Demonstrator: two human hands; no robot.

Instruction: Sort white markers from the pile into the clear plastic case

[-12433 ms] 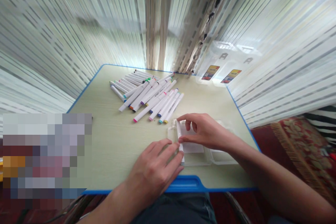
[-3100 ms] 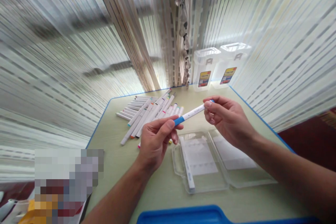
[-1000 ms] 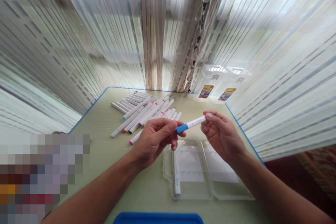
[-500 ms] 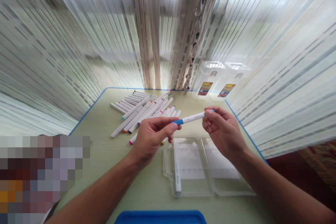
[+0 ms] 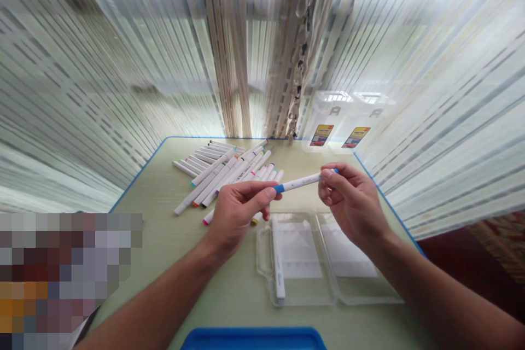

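A white marker with blue ends (image 5: 298,181) is held level above the table between both hands. My left hand (image 5: 238,214) pinches its blue left end with thumb and forefinger. My right hand (image 5: 353,202) grips its right end with closed fingers. Below them an open clear plastic case (image 5: 328,292) lies flat on the table, with one white marker (image 5: 278,265) lying along its left side.
Several white markers with coloured tips (image 5: 223,172) lie in a heap at the back of the pale, blue-edged table (image 5: 172,229). Two clear boxes with labels (image 5: 342,126) stand at the back right. Striped curtains hang all around. A blue tray edge (image 5: 250,339) shows nearest me.
Both hands keep hold of the blue-ended marker; over the last second its left end has risen slightly, so it lies a little more level. The case and heap have not moved.
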